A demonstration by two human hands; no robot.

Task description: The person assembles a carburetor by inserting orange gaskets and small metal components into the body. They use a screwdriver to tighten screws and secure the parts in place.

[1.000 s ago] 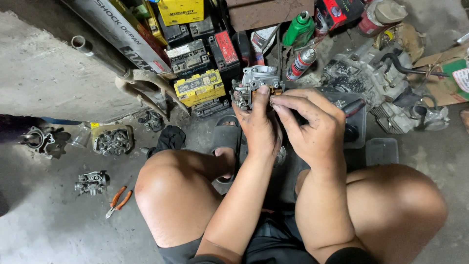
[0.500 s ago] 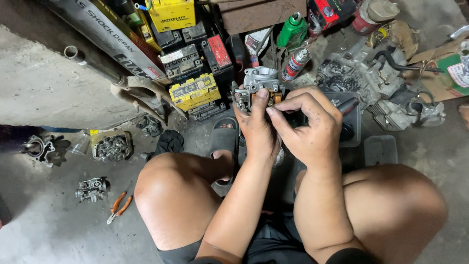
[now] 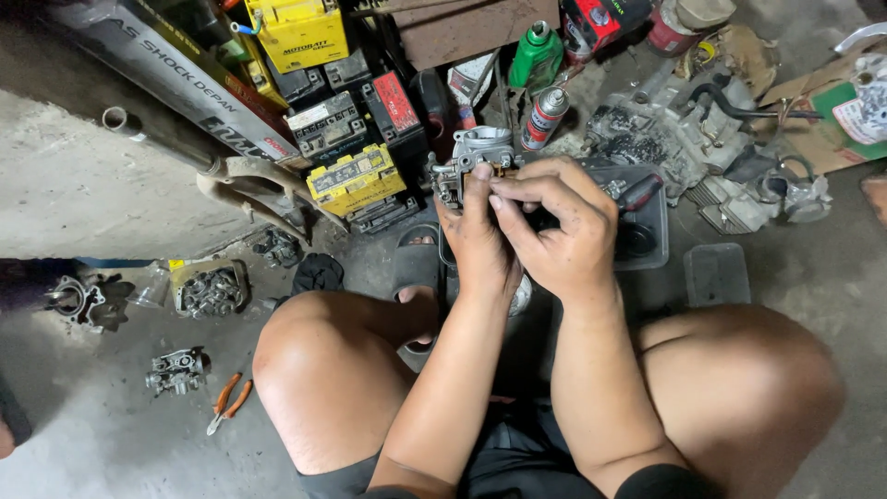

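Mid-adjustment on the carburetor (image 3: pixel 467 159): left hand (image 3: pixel 482 242) clamped around its body, right hand (image 3: pixel 564 231) fingertips pinching a small brass fitting; next, steady fine turning.

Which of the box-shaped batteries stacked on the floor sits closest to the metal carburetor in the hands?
The flat yellow battery, just left of the grey metal carburetor held in both hands. The taller yellow battery and the red-topped black battery stand farther back.

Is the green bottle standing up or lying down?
Standing up. The green plastic bottle shows its dark cap at the top, beside the upright grey spray can.
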